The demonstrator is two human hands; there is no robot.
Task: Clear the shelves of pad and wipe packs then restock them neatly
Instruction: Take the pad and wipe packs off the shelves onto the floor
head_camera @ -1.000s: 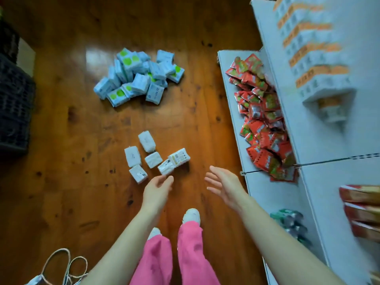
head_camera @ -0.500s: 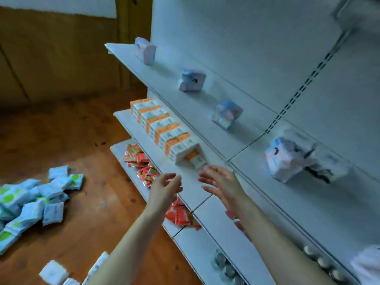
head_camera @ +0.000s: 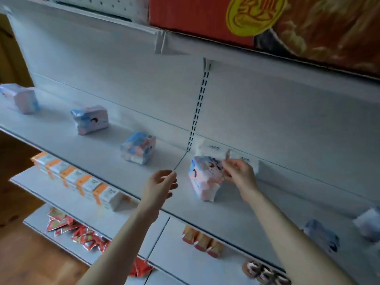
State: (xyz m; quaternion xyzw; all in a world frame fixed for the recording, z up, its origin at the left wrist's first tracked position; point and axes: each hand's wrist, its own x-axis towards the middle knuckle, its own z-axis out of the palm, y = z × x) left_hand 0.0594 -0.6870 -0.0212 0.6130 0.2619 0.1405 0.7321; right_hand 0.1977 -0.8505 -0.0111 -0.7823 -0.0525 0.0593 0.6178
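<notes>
On the upper white shelf (head_camera: 102,149) stand several pink-and-blue pad packs, spaced apart. My right hand (head_camera: 239,173) pinches the top of the pack (head_camera: 202,179) just right of the shelf joint. White packs (head_camera: 213,150) lean against the back panel behind it. My left hand (head_camera: 161,185) hovers left of that pack with loosely curled fingers, holding nothing. Other packs stand further left: one (head_camera: 138,148), one (head_camera: 90,119) and one (head_camera: 21,97) at the far left.
A row of orange-and-white boxes (head_camera: 82,182) lines the shelf below. Red sachets (head_camera: 76,231) lie heaped on the lowest shelf, with red packs (head_camera: 202,241) and round items (head_camera: 265,272) to the right. Blurred packs (head_camera: 322,235) sit at the right end. A red carton (head_camera: 205,17) tops the unit.
My view has swung up from the floor piles to the upper shelf. Both hands rose from low near the floor; my right hand has taken hold of a pad pack.
</notes>
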